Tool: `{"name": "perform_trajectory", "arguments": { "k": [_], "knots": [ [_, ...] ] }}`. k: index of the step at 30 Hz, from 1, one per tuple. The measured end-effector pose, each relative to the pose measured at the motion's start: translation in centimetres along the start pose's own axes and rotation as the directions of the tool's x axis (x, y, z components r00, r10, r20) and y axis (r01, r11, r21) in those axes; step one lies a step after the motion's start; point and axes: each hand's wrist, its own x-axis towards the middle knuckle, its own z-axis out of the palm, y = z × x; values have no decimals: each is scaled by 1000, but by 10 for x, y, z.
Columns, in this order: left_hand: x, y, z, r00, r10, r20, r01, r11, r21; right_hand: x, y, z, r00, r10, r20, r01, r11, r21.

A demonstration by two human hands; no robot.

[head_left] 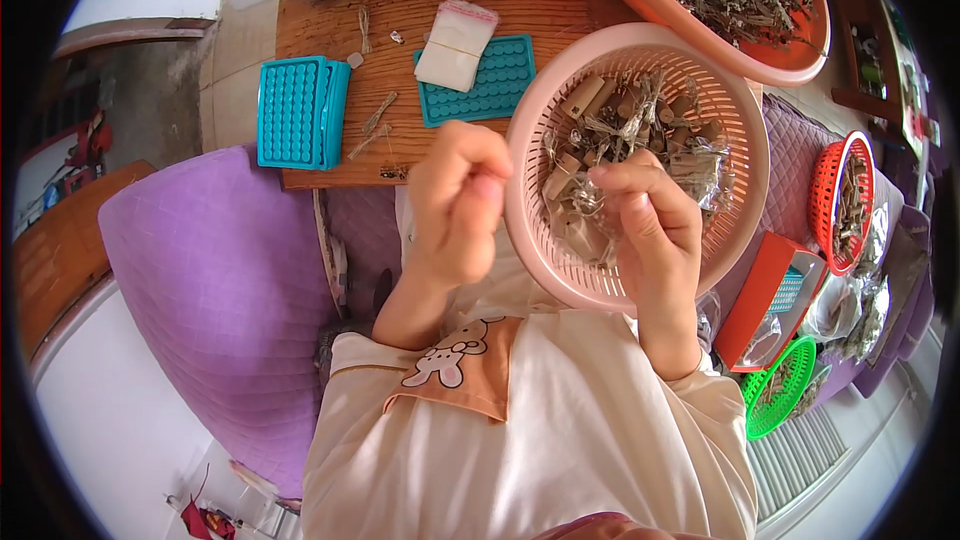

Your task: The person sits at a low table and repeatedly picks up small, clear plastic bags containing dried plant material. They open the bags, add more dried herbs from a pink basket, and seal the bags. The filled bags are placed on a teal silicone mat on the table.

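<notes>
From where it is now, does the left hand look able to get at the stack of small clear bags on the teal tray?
Probably yes: the left hand is raised just below the bags, with only bare wooden table between them.

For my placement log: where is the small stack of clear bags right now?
In the head view the stack of clear bags lies on the wooden table, upper centre, resting partly on the flat teal mould, right of the stacked teal moulds.
</notes>
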Motion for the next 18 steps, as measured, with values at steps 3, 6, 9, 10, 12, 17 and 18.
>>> {"name": "perform_trajectory", "arguments": {
  "k": [3,6,9,10,12,17,18],
  "knots": [
    [9,8,7,989,-32,147,9,988,156,0,2,4,996,90,-19,-82,963,257],
    [9,16,17,971,-185,152,138,951,277,-3,-1,6,984,179,0,-164,900,404],
    [8,10,18,982,60,178,-128,906,404,-2,-2,7,955,288,72,-269,735,622],
    [8,7,19,969,179,173,-237,873,426,-3,3,6,939,325,113,-306,639,706],
    [8,-2,21,897,407,171,-437,768,469,-4,5,7,907,395,147,-330,450,830],
    [6,-8,5,690,567,451,-713,423,559,1,24,4,926,218,307,-355,231,906],
    [6,-7,2,652,574,496,-746,367,555,3,25,4,927,150,345,-372,219,902]
  ]
}}
